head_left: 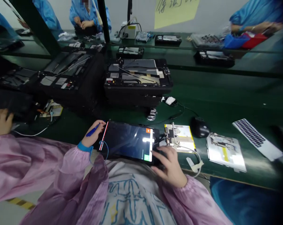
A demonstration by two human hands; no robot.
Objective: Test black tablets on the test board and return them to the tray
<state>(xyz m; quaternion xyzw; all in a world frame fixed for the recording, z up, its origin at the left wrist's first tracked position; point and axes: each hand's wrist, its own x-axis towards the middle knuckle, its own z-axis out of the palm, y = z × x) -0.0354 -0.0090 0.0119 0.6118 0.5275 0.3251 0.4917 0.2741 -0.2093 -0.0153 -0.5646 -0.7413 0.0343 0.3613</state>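
A dark touchscreen panel (pixel 125 140) with a lit display lies at the table edge in front of me. My left hand (pixel 91 136) is closed around a blue pen (pixel 92 130), its fingertips at the panel's left edge. A blue strap with a coiled cord circles that wrist. My right hand (pixel 169 162) is spread open over the panel's right side, its fingertips by the lit strip; contact I cannot tell. Just right of the panel lies a silver and yellow part (pixel 185 132) with a white cable running from it.
A black mouse (pixel 200 127), a metal plate assembly (pixel 226 150) and a sheet of dark labels (pixel 248 132) lie to the right. Stacked black device panels (pixel 139 75) stand behind. A co-worker's hand (pixel 2 122) rests at the far left; other people sit across the bench.
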